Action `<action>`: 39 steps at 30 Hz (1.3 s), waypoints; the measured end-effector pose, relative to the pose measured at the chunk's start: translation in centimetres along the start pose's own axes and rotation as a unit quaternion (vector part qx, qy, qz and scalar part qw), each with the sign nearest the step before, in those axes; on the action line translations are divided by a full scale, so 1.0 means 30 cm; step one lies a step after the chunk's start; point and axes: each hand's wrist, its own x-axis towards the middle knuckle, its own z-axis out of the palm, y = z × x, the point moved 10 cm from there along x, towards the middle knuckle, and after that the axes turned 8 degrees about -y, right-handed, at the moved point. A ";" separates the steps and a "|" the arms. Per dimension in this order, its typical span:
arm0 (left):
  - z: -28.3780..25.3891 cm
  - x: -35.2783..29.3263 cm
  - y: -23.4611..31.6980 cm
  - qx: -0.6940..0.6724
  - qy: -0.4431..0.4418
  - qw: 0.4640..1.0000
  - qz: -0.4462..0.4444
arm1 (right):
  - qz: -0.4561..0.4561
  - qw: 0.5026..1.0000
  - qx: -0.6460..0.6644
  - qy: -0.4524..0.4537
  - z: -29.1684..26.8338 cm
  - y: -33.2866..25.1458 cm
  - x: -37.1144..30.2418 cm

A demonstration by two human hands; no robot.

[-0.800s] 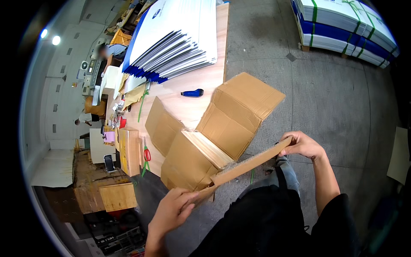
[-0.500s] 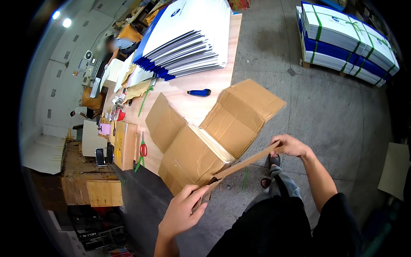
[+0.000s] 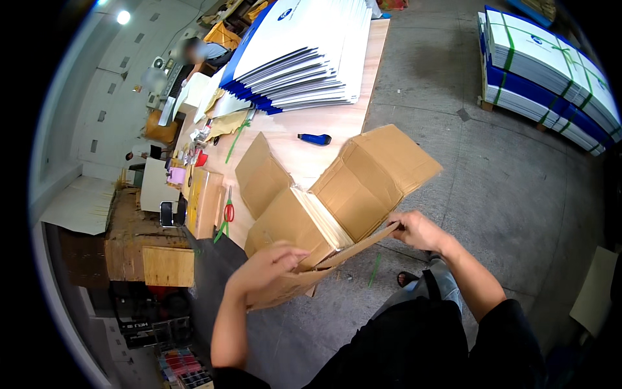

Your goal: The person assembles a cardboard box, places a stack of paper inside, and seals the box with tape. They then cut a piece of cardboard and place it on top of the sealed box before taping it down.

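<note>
An opened cardboard box (image 3: pixel 282 227) sits at the near end of the table, with its flaps spread apart. Inside it, the pale edges of a packed stack of sheets (image 3: pixel 322 217) show. My right hand (image 3: pixel 420 231) pinches the outer end of the near cardboard flap (image 3: pixel 363 245). At the box's near left corner, my left hand (image 3: pixel 262 267) has its fingers stretched over the cardboard, slightly blurred. Whether its thumb presses on the board is hidden. A blue box cutter (image 3: pixel 315 139) lies on the table beyond the box.
Blue-and-white printed sheets (image 3: pixel 298 65) are piled on the table (image 3: pixel 372 84). Red-handled scissors (image 3: pixel 229 211) lie left of the box, beside a closed carton (image 3: pixel 206 204). Strapped bundles (image 3: pixel 544 71) stand on a pallet at far right. A person (image 3: pixel 210 52) sits at the far left.
The near flap has come up closer against the box's open side. My right hand moved left with it, while my left hand shifted up and left, its fingers straightening. The view has shifted slightly.
</note>
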 end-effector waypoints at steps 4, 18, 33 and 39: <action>0.005 0.110 -0.019 -0.189 -0.072 0.969 -0.140 | -0.001 1.000 -0.001 -0.012 0.016 -0.008 0.037; 0.043 0.178 0.149 0.417 0.021 0.906 -0.069 | -0.064 0.994 -0.064 -0.059 0.115 -0.037 0.143; 0.082 -0.492 0.023 -0.027 0.609 0.791 -0.052 | -0.118 0.977 -0.138 -0.113 0.187 -0.039 0.210; 0.301 -0.595 -0.122 0.044 0.774 0.615 -0.141 | -0.146 0.974 -0.134 -0.106 0.187 -0.043 0.207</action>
